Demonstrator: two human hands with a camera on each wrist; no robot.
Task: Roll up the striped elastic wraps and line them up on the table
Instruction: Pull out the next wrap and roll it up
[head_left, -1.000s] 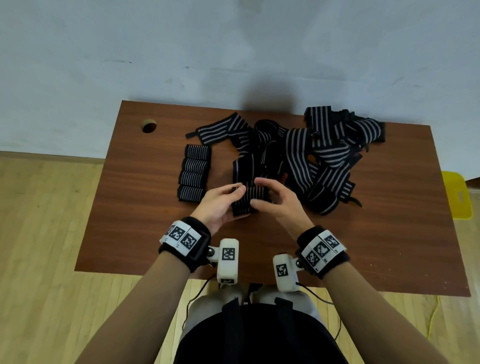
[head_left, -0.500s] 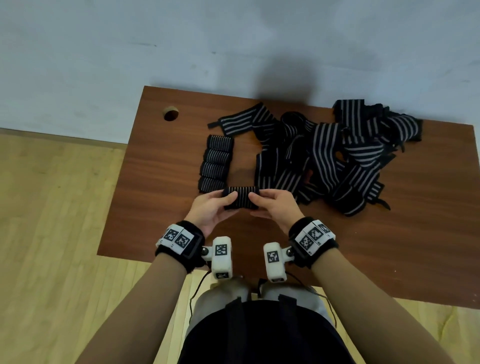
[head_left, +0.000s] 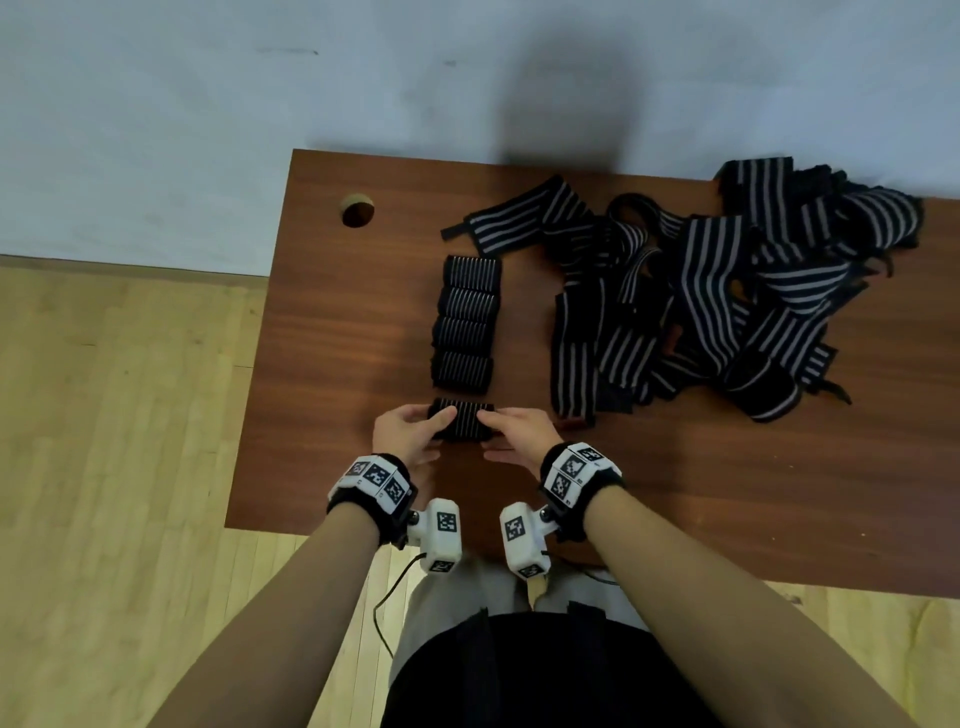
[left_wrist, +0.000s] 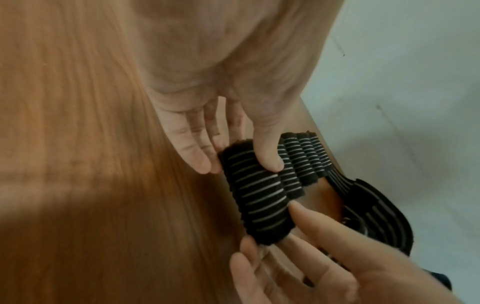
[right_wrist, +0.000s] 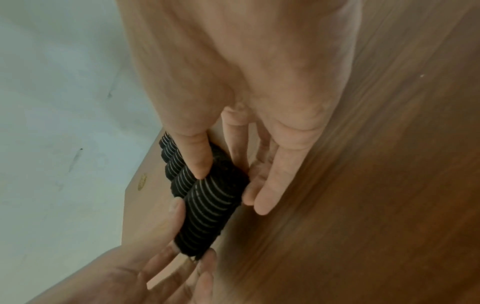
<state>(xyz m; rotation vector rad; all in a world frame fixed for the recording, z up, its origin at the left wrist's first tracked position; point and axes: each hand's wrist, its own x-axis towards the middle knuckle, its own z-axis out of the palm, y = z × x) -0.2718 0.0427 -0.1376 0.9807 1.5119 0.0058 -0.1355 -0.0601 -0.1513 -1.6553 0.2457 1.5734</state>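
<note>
Both hands pinch the fresh rolled wrap (head_left: 461, 420) by its ends, left hand (head_left: 405, 434) and right hand (head_left: 519, 434) thumbs on top, setting it just below the row of four rolls (head_left: 466, 321), probably keeping it wound; the unrolled pile (head_left: 727, 306) waits right.

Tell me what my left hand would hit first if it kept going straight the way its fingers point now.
Probably the nearest roll of the lined-up row: your left hand points away from you, pinching the new roll just short of it. Depth is unclear.
</note>
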